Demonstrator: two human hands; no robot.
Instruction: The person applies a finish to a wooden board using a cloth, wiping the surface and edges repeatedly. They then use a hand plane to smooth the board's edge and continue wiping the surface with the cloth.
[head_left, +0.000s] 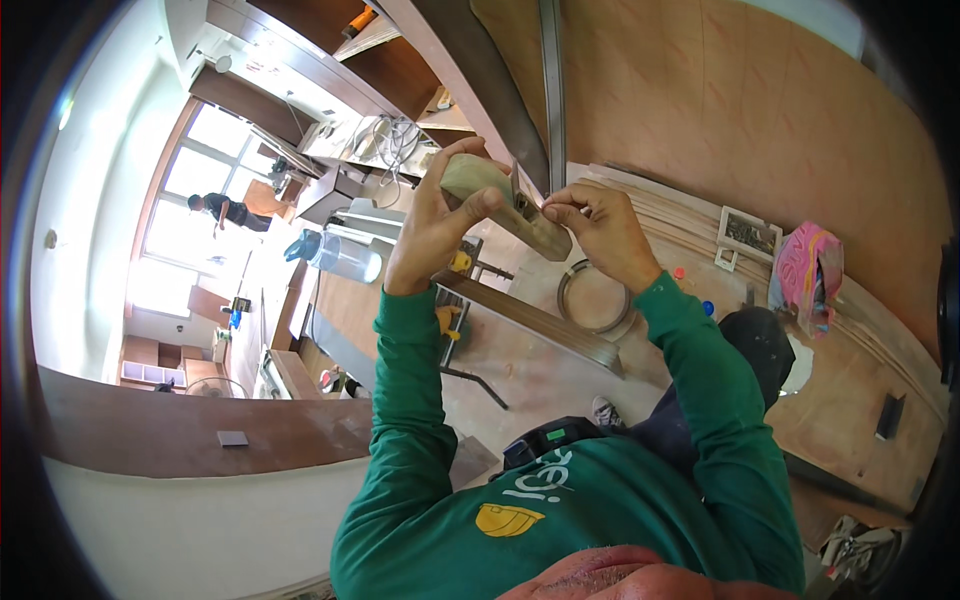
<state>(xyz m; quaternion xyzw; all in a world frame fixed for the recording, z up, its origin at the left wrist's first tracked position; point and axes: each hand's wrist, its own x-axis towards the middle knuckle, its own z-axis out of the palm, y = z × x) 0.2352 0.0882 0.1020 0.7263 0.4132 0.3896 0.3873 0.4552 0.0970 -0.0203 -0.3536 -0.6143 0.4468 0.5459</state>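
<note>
My left hand [445,215] holds up a pale olive object [540,235] with a rounded end and a long flat part slanting down to the right. Its exact kind I cannot make out. The thumb lies across its near face and the fingers wrap its far side. Thumb and forefinger of my right hand [595,225] are pinched together at a dark slot or edge in the object's middle. Whatever is between those fingertips is too small to tell. Both hands are raised in front of a dark curved panel edge [500,80].
A wooden board [535,320] lies below my hands, by a coiled hose [595,325]. At left are a blue water bottle [340,255] and a distant person [230,212]. A box of screws [750,235] and a pink bag [805,270] are at right.
</note>
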